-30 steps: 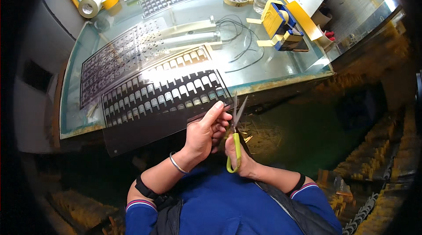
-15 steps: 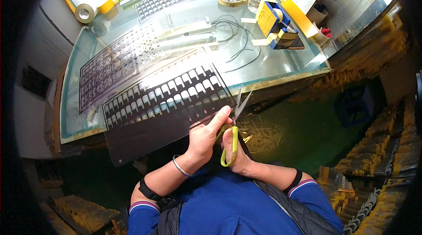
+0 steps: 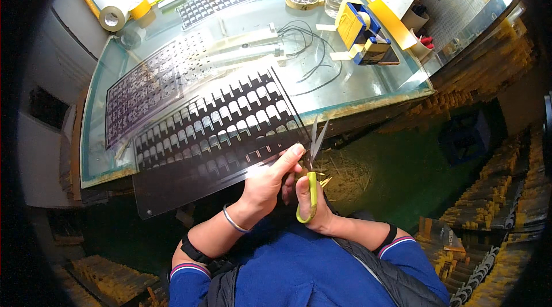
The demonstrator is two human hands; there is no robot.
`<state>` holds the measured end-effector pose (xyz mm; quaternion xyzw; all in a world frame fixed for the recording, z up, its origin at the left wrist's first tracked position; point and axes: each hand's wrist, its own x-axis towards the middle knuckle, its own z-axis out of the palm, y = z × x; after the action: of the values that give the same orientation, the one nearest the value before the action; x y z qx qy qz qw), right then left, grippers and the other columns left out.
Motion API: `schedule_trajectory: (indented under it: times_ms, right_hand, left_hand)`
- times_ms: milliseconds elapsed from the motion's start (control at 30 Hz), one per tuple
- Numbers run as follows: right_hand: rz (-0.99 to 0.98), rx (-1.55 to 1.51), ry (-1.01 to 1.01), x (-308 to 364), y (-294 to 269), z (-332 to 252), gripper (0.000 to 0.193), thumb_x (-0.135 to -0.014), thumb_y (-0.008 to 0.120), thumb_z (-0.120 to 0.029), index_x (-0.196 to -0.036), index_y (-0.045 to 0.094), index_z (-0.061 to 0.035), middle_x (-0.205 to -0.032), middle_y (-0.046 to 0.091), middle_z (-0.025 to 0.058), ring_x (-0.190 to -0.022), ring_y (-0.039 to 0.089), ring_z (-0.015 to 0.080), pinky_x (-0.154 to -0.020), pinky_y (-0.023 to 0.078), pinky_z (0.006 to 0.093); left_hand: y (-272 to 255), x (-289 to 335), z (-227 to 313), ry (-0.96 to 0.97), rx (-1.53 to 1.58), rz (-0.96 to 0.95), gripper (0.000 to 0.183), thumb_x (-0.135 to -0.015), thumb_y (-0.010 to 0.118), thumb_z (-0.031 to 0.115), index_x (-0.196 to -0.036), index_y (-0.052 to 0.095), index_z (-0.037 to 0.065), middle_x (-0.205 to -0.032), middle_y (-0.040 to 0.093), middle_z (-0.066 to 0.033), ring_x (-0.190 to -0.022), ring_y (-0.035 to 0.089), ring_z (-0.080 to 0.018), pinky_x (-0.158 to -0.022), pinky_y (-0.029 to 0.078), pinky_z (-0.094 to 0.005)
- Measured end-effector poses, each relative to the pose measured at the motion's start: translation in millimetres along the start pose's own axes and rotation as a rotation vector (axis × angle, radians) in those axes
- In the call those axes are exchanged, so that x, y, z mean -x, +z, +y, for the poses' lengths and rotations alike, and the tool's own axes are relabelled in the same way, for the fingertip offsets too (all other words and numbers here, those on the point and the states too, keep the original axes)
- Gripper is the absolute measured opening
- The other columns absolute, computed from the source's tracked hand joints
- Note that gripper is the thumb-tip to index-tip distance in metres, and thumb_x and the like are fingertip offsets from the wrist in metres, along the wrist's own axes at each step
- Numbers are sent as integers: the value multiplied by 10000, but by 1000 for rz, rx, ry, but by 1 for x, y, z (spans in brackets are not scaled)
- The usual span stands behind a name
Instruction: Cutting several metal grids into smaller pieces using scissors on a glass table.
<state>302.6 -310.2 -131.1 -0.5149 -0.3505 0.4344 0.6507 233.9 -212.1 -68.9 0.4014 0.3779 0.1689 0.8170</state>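
A: Head view, hands?
B: Left hand (image 3: 267,185): fingers pinched on dark plastic sheet with clear rounded windows (image 3: 218,149), over the counter's front edge. Right hand (image 3: 318,212): fingers wrapped round lime-handled metal scissors (image 3: 312,179), blades slightly parted.
A: Surface, room?
B: Glass-topped, teal-edged counter (image 3: 374,91). Blue-and-yellow tape dispenser (image 3: 352,26), right. Green floor (image 3: 397,186).

Scissors (image 3: 313,187) in right hand (image 3: 319,215), dark sheet (image 3: 184,186) in left hand (image 3: 264,185)
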Motion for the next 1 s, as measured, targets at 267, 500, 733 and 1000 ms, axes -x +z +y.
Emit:
schedule_trajectory:
  times_ms: [267,500,733,1000]
  right_hand:
    - [-71,230,242,15,-24,-28,430,-856,453,-475,-797,435,-49,-595,460,11,-513,459,85,-472,400,240]
    - [-104,313,315,19,-28,-41,415,-845,493,-459,-759,448,-56,-569,468,11,-511,473,76,-465,396,235]
    - [-45,275,422,17,-22,-49,383,-845,531,-401,-714,476,-45,-537,485,11,-447,481,69,-404,391,211]
    - [-23,273,452,16,-17,-42,339,-861,527,-346,-710,487,-45,-534,490,13,-455,493,70,-415,406,220]
  left_hand:
    - [-19,-1,6,182,-167,-83,217,-780,650,213,-892,634,28,-779,606,-16,-636,526,-79,-580,413,-209]
    - [-28,-1,1,99,-123,-78,217,-757,669,192,-878,641,13,-790,622,-34,-622,528,-79,-559,391,-203]
    - [-30,-3,-4,100,-74,-111,212,-799,629,231,-872,634,32,-742,608,-19,-619,506,-74,-550,378,-204]
    - [-18,-5,-6,93,70,-49,146,-803,621,200,-822,617,55,-647,573,-17,-532,483,-69,-481,350,-198]
